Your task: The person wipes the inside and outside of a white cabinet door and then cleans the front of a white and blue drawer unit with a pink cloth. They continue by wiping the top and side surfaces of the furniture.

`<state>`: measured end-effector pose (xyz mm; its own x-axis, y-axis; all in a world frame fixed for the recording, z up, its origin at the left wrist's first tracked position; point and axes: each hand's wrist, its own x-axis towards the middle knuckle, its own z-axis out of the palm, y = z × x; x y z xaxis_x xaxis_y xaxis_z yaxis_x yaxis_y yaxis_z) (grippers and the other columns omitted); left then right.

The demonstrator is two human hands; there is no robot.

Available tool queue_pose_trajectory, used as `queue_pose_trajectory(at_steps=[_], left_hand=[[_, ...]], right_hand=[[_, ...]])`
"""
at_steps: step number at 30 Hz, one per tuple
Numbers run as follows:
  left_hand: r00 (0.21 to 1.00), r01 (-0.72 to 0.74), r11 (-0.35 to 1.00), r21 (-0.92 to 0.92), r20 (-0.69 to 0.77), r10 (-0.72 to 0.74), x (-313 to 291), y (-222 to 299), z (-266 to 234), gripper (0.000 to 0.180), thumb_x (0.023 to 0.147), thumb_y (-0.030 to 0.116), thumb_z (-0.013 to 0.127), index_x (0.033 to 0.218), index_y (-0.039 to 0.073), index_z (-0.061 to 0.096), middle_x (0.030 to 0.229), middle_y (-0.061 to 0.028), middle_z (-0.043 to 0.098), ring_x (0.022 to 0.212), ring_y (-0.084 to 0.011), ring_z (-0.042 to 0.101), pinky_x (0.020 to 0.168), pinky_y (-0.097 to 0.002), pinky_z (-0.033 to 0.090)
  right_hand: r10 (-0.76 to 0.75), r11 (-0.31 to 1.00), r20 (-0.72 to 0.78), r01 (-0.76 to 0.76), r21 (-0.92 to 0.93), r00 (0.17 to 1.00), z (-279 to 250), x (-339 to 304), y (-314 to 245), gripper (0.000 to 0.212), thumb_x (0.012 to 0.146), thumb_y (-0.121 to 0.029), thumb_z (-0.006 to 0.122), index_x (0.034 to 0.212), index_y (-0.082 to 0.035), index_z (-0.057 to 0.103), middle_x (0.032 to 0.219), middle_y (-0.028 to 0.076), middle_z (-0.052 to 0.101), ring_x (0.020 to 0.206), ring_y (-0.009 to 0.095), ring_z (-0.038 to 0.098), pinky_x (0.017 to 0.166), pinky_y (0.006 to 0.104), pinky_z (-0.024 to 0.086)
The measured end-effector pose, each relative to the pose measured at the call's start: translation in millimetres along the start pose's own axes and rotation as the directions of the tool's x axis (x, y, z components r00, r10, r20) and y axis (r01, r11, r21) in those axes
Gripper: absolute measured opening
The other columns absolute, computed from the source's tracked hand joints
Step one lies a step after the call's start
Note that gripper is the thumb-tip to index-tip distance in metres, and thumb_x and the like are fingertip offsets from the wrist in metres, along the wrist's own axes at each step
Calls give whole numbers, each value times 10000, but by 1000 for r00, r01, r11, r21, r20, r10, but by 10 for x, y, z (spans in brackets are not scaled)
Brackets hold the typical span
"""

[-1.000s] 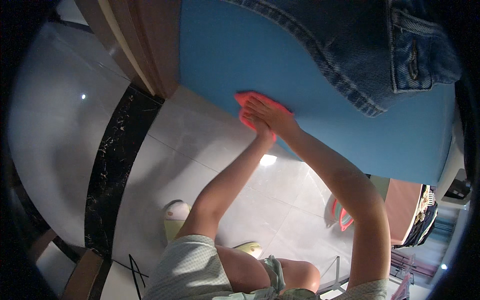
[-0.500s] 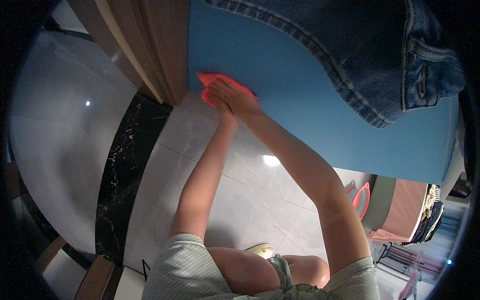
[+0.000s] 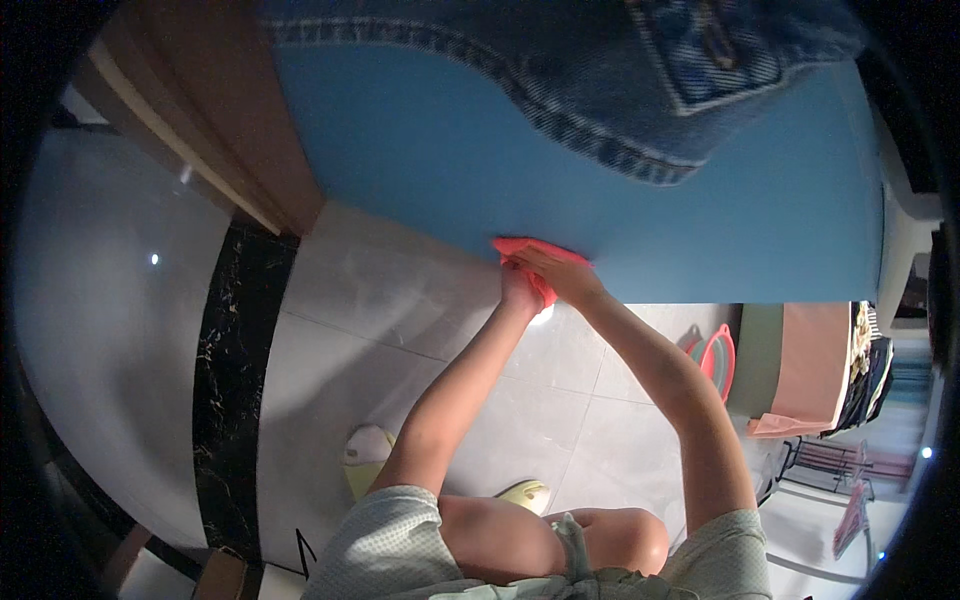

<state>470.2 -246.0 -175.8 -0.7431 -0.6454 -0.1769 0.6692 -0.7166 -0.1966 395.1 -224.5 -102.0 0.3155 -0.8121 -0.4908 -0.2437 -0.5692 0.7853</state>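
Pressing the pink cloth [image 3: 528, 252] flat at the near edge of the blue tabletop [image 3: 420, 170], we close left hand [image 3: 520, 292] and right hand [image 3: 560, 275] on it, keeping clear of the denim garment [image 3: 600, 90].

Blue table [image 3: 420, 160] under denim garment [image 3: 600, 70]

denim garment [image 3: 620, 90], pink basin [image 3: 718, 358] (floor), slippers [image 3: 365, 455]

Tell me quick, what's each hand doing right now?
Left hand: closed on the pink cloth at the blue surface's edge.
Right hand: pressing on the same cloth.
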Motion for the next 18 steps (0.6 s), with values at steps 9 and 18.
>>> queue_pose_trajectory(at_steps=[9,18], left_hand=[[840,-508,751,422,50,540,-213,836,817,490,950,472,339,1316,151,395,1308,-46,455,1183,-226,453,985,-393,367],[686,-641,331,692,322,653,-129,1474,1874,704,949,539,278,1452,75,109,1479,-68,191,1353,-207,193,1093,-346,180]], right_hand=[[216,974,-281,-188,125,935,-1101,477,972,674,837,-281,469,1453,-185,210,1532,-28,90,1412,168,48,1156,343,29],[394,908,-478,-413,72,785,-1557,614,1894,614,830,-281,493,1412,-219,309,1480,-30,232,1368,178,183,1128,368,134]])
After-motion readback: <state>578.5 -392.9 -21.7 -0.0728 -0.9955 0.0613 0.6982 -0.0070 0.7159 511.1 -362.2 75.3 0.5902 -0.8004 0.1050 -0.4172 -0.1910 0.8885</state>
